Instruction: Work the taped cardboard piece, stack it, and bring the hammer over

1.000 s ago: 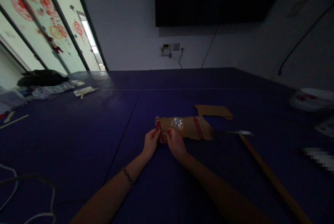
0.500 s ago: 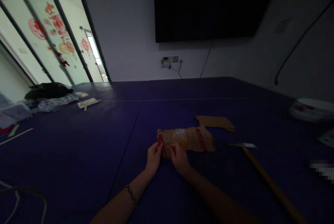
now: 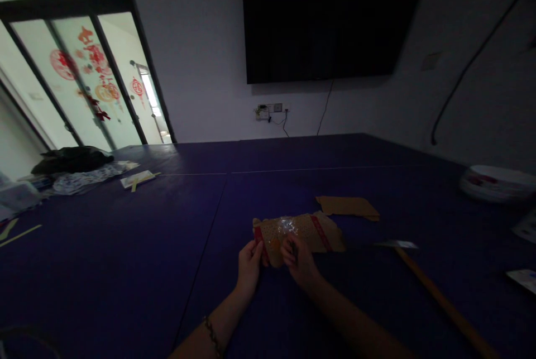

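Observation:
A brown paper bag [image 3: 307, 230] with red bands, a dotted print and a shiny clear window lies crosswise on the purple surface. At its left end my left hand [image 3: 250, 261] pinches the edge by the red band, thumb on top. My right hand [image 3: 298, 258] is over the bag's lower middle with its fingers curled in. Whatever those fingers hold, if anything, is hidden. An orange patch on the bag shows between the two hands.
Behind the bag lies a flat piece of brown cardboard [image 3: 349, 206]. A hammer-like tool with a long wooden handle [image 3: 444, 297] rests at right. Further right are a white bowl [image 3: 496, 180] and a pale flat object [image 3: 523, 278]. Papers and dark cloth [image 3: 73, 159] lie far left.
My right hand has shifted slightly right, away from the left hand, and its fingers have curled in. The left hand stays at the bag's left end. The view has tilted up.

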The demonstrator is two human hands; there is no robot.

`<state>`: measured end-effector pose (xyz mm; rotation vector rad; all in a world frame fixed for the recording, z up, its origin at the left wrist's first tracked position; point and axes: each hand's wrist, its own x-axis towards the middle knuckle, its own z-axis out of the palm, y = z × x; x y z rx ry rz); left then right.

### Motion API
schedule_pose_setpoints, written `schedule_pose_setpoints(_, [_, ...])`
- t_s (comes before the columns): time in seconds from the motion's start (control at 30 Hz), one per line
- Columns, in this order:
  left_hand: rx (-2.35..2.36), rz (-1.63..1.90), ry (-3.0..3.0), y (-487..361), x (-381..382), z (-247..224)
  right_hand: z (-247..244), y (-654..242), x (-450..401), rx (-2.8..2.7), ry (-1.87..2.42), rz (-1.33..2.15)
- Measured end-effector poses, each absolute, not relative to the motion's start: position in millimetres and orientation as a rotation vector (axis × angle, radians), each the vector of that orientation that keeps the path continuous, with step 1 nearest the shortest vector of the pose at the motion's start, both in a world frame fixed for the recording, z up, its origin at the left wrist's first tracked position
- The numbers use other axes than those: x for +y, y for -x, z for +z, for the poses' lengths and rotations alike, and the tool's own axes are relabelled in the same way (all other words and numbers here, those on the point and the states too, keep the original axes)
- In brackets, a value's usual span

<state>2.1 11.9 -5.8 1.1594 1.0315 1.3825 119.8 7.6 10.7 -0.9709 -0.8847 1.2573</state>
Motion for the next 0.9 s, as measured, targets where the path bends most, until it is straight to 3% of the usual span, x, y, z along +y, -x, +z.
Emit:
schedule_pose_setpoints(0.17, [1.004,1.348,-1.178,-3.7,12.1,-5.6,13.1,-122.5,12.6,-1.005,1.065,1.164])
schedule_pose_setpoints(0.4, [0.962,1.322,-1.236,-4.5,10.3,-6.3,1.5,-114.4,5.3,-1.468,1.415,0.439])
schedule_pose_setpoints(0.9, [1.003,1.350,-1.187,0.1,13.8,-8.4,-9.4,-111.6,-0.4,-1.616,1.261,0.371])
